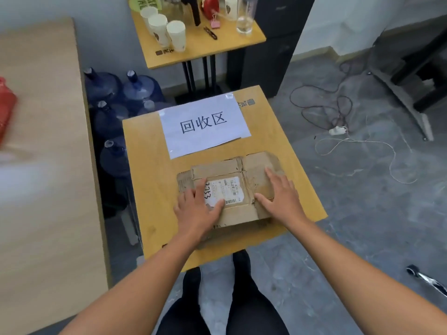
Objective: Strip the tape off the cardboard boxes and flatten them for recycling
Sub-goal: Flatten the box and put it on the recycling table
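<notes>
We look down at a small wooden table [145,170] in front of our legs. A flattened cardboard box [217,171] lies on its near half, worn and creased, with a white shipping label [229,189] facing up. Both our hands lie flat on the box with straight fingers, pressing down and gripping nothing. Our left hand [197,210] covers the box's 8 o'clock corner and part of the label. Our right hand [280,197] rests on its 3 o'clock side.

At 12 o'clock from the box, a white paper sign [205,124] with three large black characters is taped to the tabletop. Blue water jugs [108,112] stand on the floor at 10 o'clock. Loose cables [338,117] trail across the grey floor at 2 o'clock. Farther off at 12 o'clock, a second table [205,47] holds paper cups [167,30].
</notes>
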Tool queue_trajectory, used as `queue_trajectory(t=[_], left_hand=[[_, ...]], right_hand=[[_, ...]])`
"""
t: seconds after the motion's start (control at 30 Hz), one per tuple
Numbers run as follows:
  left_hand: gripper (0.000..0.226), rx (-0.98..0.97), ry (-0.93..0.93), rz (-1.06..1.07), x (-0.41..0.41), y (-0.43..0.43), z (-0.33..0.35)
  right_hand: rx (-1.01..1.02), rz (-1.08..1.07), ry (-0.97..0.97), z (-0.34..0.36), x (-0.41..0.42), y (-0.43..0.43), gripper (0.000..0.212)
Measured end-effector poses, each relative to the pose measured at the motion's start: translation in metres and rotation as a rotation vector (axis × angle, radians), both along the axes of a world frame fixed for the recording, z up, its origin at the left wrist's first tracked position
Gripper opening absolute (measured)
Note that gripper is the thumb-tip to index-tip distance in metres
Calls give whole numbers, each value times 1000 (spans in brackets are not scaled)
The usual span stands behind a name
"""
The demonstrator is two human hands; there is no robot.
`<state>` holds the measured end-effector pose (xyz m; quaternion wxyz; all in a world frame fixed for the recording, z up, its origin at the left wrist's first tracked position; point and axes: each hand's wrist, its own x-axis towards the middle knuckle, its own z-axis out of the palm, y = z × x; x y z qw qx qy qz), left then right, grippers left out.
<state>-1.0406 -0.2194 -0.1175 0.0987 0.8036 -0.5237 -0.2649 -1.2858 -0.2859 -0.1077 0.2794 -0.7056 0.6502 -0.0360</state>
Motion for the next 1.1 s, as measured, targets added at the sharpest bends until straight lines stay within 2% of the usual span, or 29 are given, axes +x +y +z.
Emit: queue_trajectory(t=[0.1, 0.17, 0.3, 0.43, 0.53, 0.7, 0.8, 0.97, 1.1], left_hand=[[77, 52, -107, -14, -9, 5, -21], [82, 53, -135, -18, -11, 14, -31], [91, 52, -62, -37, -10, 20, -44], [91, 8, 42, -8, -3, 20, -47], [91, 9, 39, -9, -2, 20, -46], [84, 50, 20, 1, -5, 16, -29], [75, -18, 52, 56, 0, 21, -4], [63, -179, -47, 175, 39, 63, 54], [56, -257, -161, 245, 86, 124, 93]], right_hand=[[-10, 118, 152, -29, -6, -6, 81], [-24, 169, 180, -43, -11, -1, 80], [-35, 195, 205, -49, -14, -1, 81], [-9, 256, 257, -39, -16, -9, 76], [26, 259, 275, -36, -13, -11, 76], [120, 149, 117, -12, -5, -19, 71], [26, 152, 79, 15, 10, -18, 67], [-33, 428, -94, 63, 86, 16, 64], [-123, 671, -138, 90, 159, 59, 62]])
